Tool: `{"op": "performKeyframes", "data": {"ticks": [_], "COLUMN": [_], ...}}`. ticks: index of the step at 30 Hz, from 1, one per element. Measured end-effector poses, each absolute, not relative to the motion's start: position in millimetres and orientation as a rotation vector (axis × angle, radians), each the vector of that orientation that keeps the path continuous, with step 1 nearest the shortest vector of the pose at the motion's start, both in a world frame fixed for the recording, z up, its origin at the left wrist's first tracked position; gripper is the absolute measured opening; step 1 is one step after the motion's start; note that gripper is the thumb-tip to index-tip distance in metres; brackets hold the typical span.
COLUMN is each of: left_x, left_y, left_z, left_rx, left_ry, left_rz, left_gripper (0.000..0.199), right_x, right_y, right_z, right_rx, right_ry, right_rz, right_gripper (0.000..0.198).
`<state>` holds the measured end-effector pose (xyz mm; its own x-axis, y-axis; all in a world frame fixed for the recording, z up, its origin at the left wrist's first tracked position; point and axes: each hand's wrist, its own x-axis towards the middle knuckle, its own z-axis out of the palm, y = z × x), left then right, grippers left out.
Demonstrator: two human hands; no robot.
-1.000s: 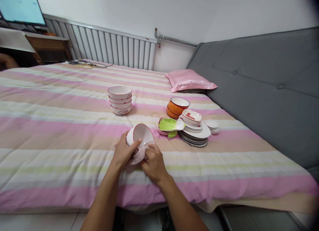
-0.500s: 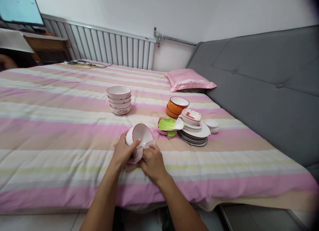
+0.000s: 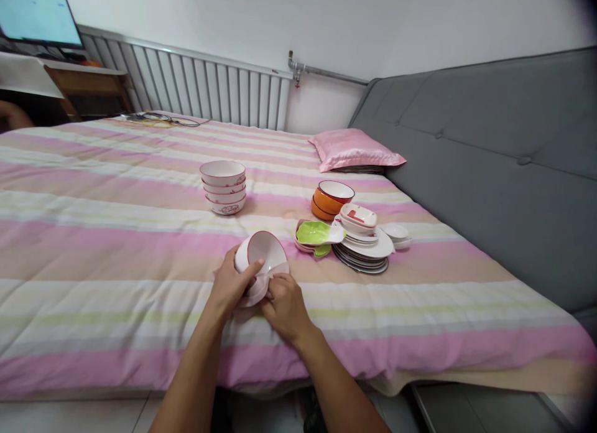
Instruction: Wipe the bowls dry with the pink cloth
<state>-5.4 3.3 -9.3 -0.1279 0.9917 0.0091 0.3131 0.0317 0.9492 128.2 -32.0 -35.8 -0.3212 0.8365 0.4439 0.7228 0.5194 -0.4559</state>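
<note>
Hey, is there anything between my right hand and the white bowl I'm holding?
Yes, a thin, pale pink cloth: the right hand grips it at the near edge of the red-rimmed white bowl. Nothing else visible stands between them.

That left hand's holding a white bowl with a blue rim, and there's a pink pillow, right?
Not quite: the head view shows the rim is red, not blue. The left hand is holding the white bowl, and there is a pink pillow.

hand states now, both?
Left hand: closed on a tilted bowl, thumb inside the rim.
Right hand: closed, gripping a cloth against it.
</note>
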Motion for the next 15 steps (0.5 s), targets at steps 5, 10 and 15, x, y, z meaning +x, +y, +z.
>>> {"op": "performKeyframes", "data": {"ticks": [5,10,15], "left_x": [-5.6,-7.6,-9.6], "left_y": [3.8,5.2,5.6], "left_z": [-9.6,-13.7,-18.0], "left_rx": [1.372,1.383,1.353], "left_ry": [1.567,1.591,1.602], "left_rz": [1.126,1.111,1.161], "left_gripper": [0.074,0.071,0.06], "right_x": [129.2,132.5,136.0], "right_y": [-32.5,-31.7,-29.3], "right_z": [-34.7,-36.0,-36.9], "right_rx": [-1.262,-1.299,-1.306], "right_ry": [-2.123,-2.155,-2.154], "right_rz": [0.237,0.243,0.194], "right_gripper": [0.008,0.005,0.007]}}
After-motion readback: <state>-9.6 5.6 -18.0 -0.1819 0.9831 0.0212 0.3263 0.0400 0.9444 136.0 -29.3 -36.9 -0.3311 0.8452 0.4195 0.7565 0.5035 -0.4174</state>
